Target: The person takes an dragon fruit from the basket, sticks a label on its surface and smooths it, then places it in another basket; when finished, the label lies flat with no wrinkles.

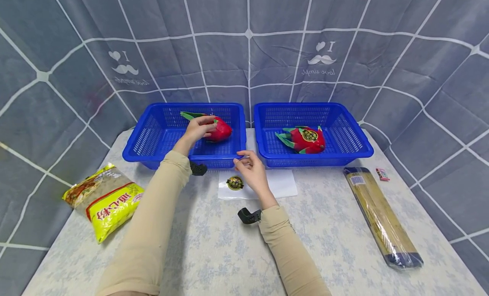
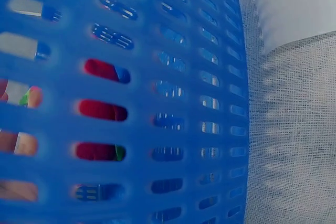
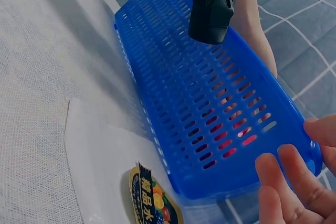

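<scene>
In the left blue basket lies a red dragon fruit with green leaf tips. My left hand holds it from its left side, fingers bent over its top; the left wrist view shows fingertips only through the basket's slots. At that basket's front right corner, my right hand pinches the rim between thumb and fingers. Behind the right hand, the right blue basket holds another dragon fruit, bearing a round black-and-gold label.
A white sheet with a black-and-gold sticker lies before the baskets. To the left is a yellow food bag; on the right lie a long wrapped packet and a small pink packet. A tile-patterned curtain stands behind.
</scene>
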`<state>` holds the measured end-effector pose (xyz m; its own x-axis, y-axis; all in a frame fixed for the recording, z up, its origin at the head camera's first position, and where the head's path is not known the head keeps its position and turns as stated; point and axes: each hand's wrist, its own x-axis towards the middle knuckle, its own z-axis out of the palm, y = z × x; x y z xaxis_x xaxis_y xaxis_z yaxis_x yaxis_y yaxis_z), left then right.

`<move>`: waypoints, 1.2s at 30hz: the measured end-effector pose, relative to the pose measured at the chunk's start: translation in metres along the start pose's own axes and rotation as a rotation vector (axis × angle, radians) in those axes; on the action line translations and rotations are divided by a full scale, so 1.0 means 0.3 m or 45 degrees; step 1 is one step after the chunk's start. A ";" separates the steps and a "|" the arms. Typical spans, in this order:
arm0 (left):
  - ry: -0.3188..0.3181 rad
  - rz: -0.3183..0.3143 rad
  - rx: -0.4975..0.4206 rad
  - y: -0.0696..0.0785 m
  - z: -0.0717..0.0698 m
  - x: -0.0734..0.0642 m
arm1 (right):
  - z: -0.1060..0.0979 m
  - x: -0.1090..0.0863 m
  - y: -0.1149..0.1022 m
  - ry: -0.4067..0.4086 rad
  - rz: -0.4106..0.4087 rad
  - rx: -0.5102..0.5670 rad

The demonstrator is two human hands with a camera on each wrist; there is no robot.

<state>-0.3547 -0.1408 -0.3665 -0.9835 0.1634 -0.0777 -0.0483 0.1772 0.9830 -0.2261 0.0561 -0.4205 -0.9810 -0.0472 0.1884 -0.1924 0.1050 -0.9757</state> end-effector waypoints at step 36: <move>0.398 0.009 -0.243 0.179 -0.001 -0.135 | -0.072 -0.007 -0.080 0.075 -0.059 -0.158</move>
<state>-0.3176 -0.1382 -0.3105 -0.9883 -0.1459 -0.0450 -0.0436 -0.0121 0.9990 -0.2201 0.0753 -0.3949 -0.9700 0.0031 0.2430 -0.2360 0.2265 -0.9450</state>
